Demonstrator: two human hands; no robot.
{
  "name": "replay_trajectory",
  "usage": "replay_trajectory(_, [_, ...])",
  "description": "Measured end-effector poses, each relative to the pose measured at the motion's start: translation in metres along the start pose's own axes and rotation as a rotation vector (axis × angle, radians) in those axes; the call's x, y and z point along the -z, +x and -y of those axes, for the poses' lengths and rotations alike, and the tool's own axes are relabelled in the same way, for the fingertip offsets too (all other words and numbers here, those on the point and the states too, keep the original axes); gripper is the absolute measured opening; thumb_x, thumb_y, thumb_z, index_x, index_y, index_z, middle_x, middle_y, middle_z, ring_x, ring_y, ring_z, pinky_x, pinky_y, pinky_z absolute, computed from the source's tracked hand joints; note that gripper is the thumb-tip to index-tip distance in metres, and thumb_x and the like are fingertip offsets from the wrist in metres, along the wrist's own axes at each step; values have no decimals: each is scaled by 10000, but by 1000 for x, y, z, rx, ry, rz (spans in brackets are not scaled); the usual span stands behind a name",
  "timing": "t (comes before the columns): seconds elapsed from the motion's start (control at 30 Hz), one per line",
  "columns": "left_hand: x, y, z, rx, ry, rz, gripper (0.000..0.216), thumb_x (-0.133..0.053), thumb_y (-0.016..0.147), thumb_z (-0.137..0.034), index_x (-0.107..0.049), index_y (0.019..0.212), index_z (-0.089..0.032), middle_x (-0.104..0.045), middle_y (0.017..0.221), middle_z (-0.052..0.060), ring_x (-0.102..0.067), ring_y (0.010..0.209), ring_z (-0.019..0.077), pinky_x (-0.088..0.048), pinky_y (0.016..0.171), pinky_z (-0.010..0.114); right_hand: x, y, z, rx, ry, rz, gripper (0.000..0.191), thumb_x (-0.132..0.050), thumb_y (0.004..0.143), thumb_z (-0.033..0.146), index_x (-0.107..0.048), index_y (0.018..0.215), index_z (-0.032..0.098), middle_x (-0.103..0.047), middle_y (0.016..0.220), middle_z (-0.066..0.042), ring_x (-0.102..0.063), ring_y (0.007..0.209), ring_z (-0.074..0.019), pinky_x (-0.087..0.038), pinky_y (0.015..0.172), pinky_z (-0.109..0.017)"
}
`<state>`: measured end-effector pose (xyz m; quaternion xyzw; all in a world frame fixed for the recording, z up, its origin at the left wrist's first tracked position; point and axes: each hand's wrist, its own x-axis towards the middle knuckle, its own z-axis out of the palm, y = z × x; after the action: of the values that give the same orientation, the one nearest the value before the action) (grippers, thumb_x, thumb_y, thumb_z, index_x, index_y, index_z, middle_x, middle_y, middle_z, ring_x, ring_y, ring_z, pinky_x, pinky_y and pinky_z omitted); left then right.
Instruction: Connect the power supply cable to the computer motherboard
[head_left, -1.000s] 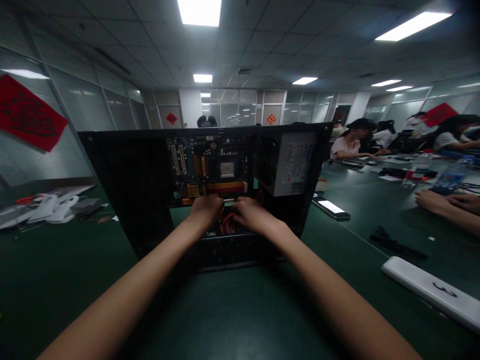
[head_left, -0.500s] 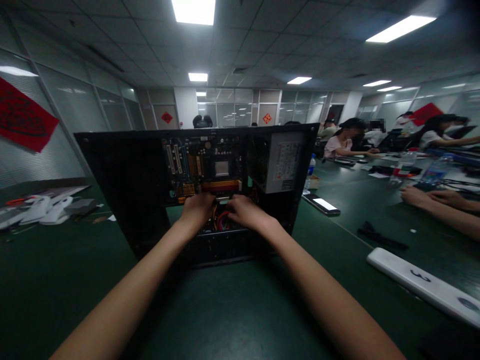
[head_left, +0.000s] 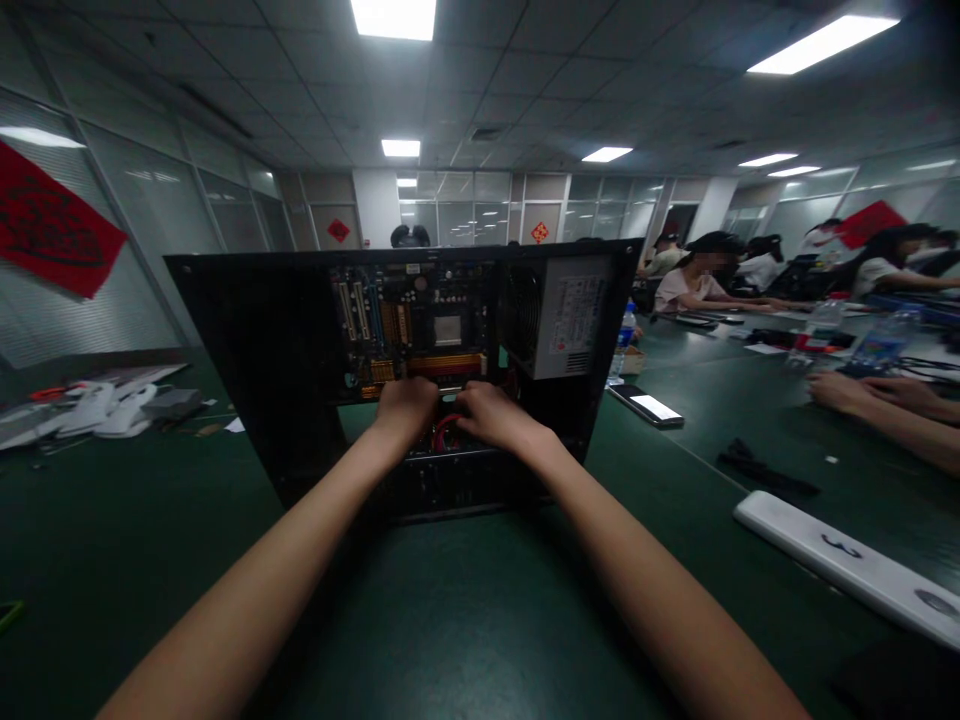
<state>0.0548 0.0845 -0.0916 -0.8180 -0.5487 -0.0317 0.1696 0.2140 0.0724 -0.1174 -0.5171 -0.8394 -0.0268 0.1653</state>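
An open black computer case [head_left: 247,350] stands on the green table in front of me, its inside facing me. Both my hands reach into its lower middle. My left hand [head_left: 407,408] has its fingers curled in at the lower edge of the motherboard [head_left: 420,300], beside the orange and red memory slots [head_left: 450,367]. My right hand [head_left: 491,412] is curled just to its right, above red cables [head_left: 448,432]. What the fingertips of either hand pinch is hidden behind the hands. A grey power supply [head_left: 574,320] with a label sits in the case's upper right corner.
A phone with a lit screen [head_left: 649,406] and a water bottle [head_left: 622,340] are right of the case. Nearer lie a black strap [head_left: 765,468] and a white bar marked 3 [head_left: 847,555]. Another person's hands [head_left: 847,392] rest at right. White parts [head_left: 112,410] are piled at left.
The view has shifted slightly, so the case appears a little higher and further right. Both my hands stay at the same spot inside it, the fingers moving only a little.
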Motion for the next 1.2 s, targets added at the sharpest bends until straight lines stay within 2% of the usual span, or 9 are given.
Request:
replay_trajectory(0.23, [3,-5,-7,-69,65,-16,378,-366,924,-70,-737,996,-53,-729,999,235,-712,941,364,-555,734,426,-2,1,-1,21,-17,-9,143,-612,879,227,-701,956,145,-637,1064,-109,-626,955,-208,-420,760,-256])
replay_trajectory(0.4, [4,-2,-7,-72,75,-20,373,-377,924,-61,-746,975,-48,-733,972,242,-719,931,351,-557,733,409,-2,1,0,23,-18,-8,151,-607,890,231,-702,959,136,-638,1064,-112,-623,971,-211,-422,773,-255])
replay_trajectory(0.63, [-1,6,0,-52,62,-41,376,-384,906,-63,-740,1024,-45,-726,1015,252,-714,935,379,-565,712,449,-1,2,0,61,-35,-18,157,-595,914,226,-702,1011,164,-631,1051,-100,-624,977,-213,-419,768,-257])
replay_trajectory(0.97, [0,5,5,-7,10,-13,340,-439,898,-127,-753,1017,-73,-734,1017,237,-704,988,374,-556,780,442,4,-1,7,71,-90,-57,164,-579,909,175,-695,1024,157,-598,1062,-101,-621,955,-212,-424,748,-262])
replay_trajectory(1.2, [0,1,13,47,-49,-17,354,-446,938,-280,-744,1080,-152,-740,1042,201,-703,1001,354,-549,805,422,7,11,8,177,-173,-127,225,-464,986,171,-661,1092,157,-568,1132,-98,-628,920,-186,-421,730,-272])
